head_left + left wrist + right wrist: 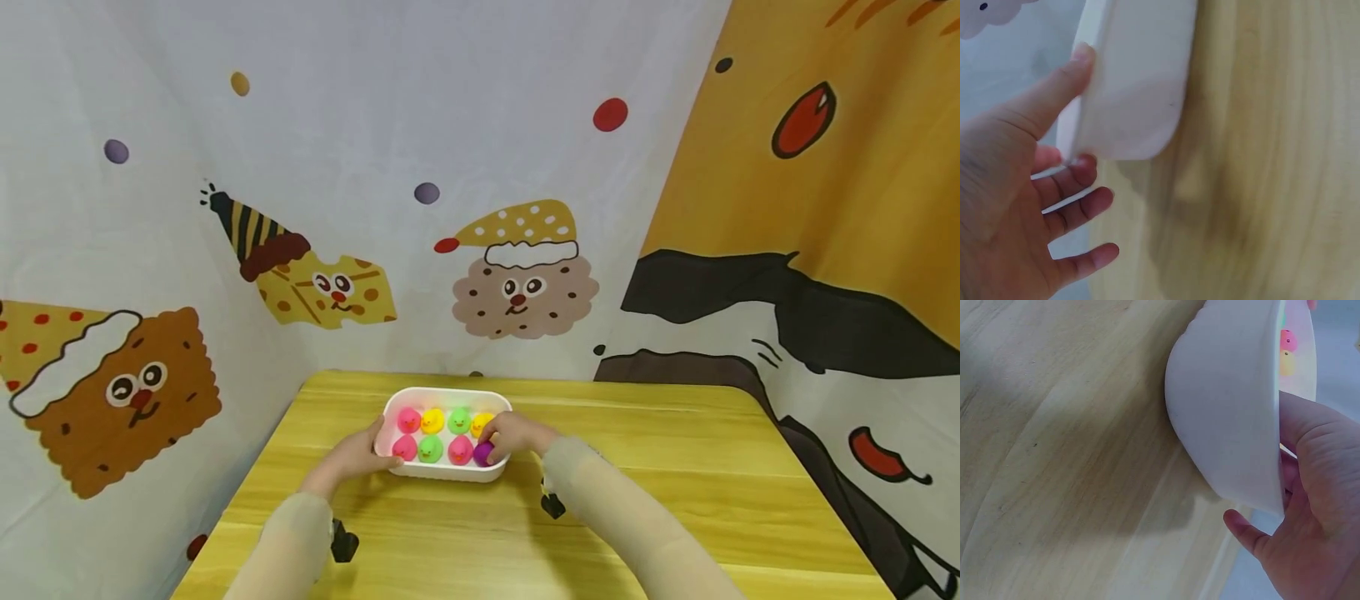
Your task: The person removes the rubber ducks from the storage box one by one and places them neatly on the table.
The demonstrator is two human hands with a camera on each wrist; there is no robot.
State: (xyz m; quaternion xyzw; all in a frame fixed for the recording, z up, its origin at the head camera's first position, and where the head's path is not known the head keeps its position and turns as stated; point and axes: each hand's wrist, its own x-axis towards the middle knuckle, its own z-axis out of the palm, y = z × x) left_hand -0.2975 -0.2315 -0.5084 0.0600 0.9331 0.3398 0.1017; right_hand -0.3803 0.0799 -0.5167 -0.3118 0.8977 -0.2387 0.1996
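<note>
Head view is showing a white tray [442, 472] sitting upright on the table [690, 442], with eight toys standing inside it in two rows of four. A pink duck [408, 420], a yellow duck [432, 421], a green duck [459, 421] and another yellow one are making up the far row; two pink ones, a green one between them and a purple toy [483, 454] at the right end are making up the near row. The right hand [516, 433] is leaning over the tray's right end, its grip apparently pinching the purple toy, whose face the fingers are hiding. The left hand [356, 458] is holding the left end, its grip clasping the rim. As for progress, both rows are looking complete, but whether the purple toy is being placed or lifted is not showing, so what is left cannot be told. Left wrist view is adding what the head view is hiding: the ring and little fingers are sticking out, free of the tray. Right wrist view is revealing the little finger hanging outside the wall, while that wall is concealing the purple toy.
</note>
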